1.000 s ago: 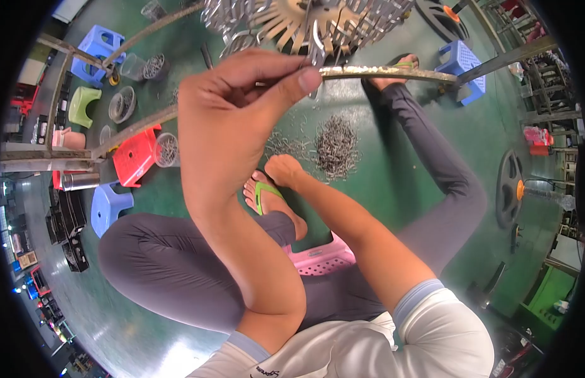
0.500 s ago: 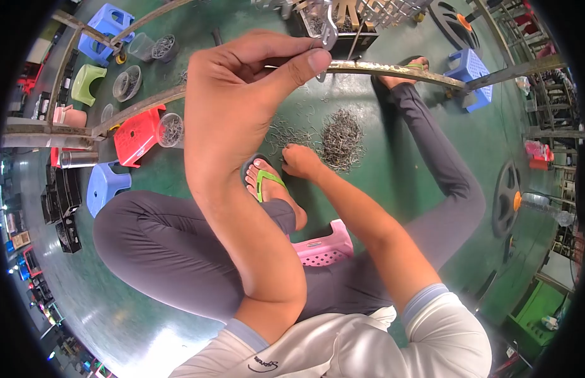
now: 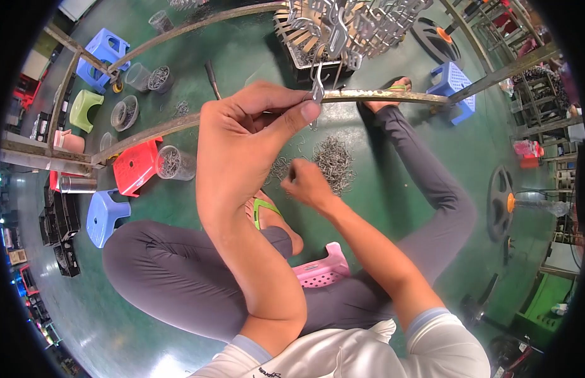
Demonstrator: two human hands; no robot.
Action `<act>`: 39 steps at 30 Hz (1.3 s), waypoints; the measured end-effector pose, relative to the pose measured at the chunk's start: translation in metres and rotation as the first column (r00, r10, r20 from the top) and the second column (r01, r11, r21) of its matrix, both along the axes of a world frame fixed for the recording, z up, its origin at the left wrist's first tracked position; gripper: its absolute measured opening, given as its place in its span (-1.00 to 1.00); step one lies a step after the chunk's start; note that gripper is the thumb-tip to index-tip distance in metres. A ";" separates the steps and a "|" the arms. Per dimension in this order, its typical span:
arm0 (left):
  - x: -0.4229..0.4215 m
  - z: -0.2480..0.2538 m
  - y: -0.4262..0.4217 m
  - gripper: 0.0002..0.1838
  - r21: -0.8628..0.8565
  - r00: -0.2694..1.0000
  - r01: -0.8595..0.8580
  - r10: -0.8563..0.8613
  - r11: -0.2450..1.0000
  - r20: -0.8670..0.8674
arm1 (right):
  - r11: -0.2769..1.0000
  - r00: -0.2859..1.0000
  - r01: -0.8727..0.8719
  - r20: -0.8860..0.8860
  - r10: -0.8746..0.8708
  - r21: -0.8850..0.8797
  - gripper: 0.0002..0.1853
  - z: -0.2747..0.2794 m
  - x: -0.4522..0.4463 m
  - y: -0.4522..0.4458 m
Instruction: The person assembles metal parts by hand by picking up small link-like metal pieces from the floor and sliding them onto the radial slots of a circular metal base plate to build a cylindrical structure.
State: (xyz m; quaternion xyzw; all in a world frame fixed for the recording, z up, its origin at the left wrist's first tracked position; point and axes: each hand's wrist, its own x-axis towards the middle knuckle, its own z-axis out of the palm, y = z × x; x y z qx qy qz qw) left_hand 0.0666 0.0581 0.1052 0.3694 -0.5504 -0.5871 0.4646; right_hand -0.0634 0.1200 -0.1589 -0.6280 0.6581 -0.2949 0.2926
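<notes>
My left hand is raised near the horizontal metal bar. Its thumb and index finger pinch a silvery bent metal piece, which stands upright at the fingertips. Lower down, my right hand is closed, its fingers curled in; whatever they hold is hidden. Just beyond it a heap of small bent metal hooks lies on the green floor, partly covered by the hand. Past the bar hangs a cluster of similar silvery metal pieces.
The rusty bar crosses in front of me at hand height. A black bin stands beneath the hanging pieces. To the left are a red stool, a tub of hooks and a blue stool. I sit on a pink stool.
The view has tilted up, showing more of the hanging cluster. My left hand still pinches the metal piece near the bar. My right hand stays closed beside the heap, now covering more of it.
</notes>
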 end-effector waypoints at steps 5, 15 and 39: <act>-0.008 0.002 0.005 -0.83 -0.013 0.998 0.040 -0.039 0.999 0.050 | 0.869 0.905 0.362 0.353 -0.240 -0.338 -0.80 0.135 -0.038 0.012; -0.016 -0.001 0.009 -0.84 -0.035 0.996 0.092 -0.092 0.995 -0.001 | 0.652 0.906 0.355 0.419 -0.063 -0.669 -0.80 0.208 -0.042 0.023; -0.037 -0.041 -0.009 -0.84 -0.194 0.980 0.026 0.013 0.981 0.200 | 0.780 0.900 0.347 0.420 -0.120 -0.521 -0.79 0.210 -0.060 -0.022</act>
